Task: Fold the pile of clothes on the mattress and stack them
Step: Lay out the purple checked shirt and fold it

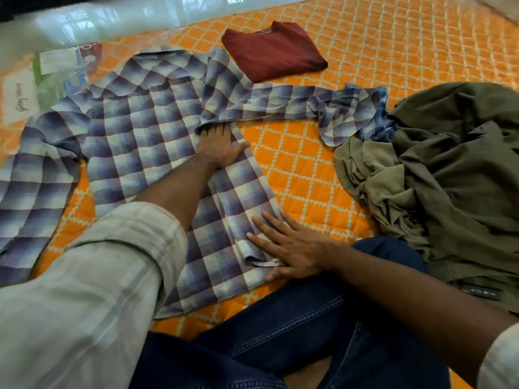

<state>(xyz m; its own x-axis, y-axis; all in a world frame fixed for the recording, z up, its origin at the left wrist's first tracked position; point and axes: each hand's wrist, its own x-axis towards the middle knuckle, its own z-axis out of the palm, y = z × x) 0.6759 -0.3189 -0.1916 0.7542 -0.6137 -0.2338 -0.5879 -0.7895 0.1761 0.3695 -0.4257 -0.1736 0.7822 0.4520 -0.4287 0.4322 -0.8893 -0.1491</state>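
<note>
On the orange quilted mattress (309, 169), I pressed a blue-and-white checked shirt (134, 141) flat, its right side already turned in along a lengthwise fold. My left hand (222, 147) lay open near the armpit, fingers straight and pushed under the base of the right sleeve (295, 99), which ran away to the right of that hand. My right hand (292, 248), also open and gripping nothing, pinned the folded edge near the hem, just in front of my knee. To do this step well, I judged, both palms had to hold the crease taut between them before the sleeve was laid back over the body, or the fold would skew. Beyond my left hand lay a folded maroon T-shirt (272, 51); to the right of my right hand waited a crumpled heap of olive garments (435, 175).
</note>
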